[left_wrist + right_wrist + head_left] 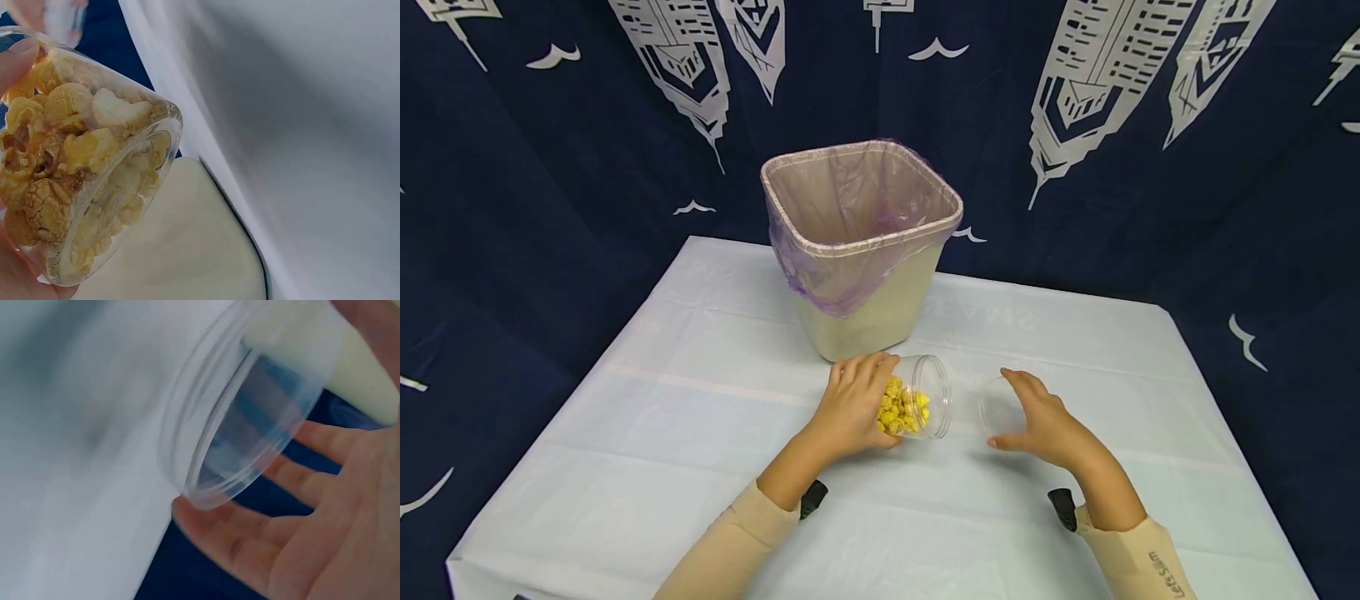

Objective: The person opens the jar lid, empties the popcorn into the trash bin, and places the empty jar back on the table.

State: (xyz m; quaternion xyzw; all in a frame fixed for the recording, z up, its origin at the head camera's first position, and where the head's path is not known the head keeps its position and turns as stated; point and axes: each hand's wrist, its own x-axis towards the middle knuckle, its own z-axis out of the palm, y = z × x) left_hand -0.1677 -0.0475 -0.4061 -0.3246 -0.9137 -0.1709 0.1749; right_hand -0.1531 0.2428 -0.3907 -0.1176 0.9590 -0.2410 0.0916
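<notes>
A clear plastic jar [936, 390] lies tipped on its side in the air over the table, its open mouth facing right. Yellow popcorn [901, 408] is inside it, toward the lower wall. My left hand [852, 410] grips the jar around its body. In the left wrist view, knobbly caramel-coloured popcorn pieces [50, 144] press against the clear wall near the base. Across a short gap, my right hand [1047, 423] holds a round clear lid [997, 408] by its edge. The right wrist view shows fingers and thumb spread around the rim of that lid [181, 437].
Behind the jar stands a cream waste bin [868, 329], lined with a thin purple bag [831, 283] folded over its rim. A white cloth covers the table [700, 333]. Dark blue fabric [880, 92] with white skyline prints hangs behind.
</notes>
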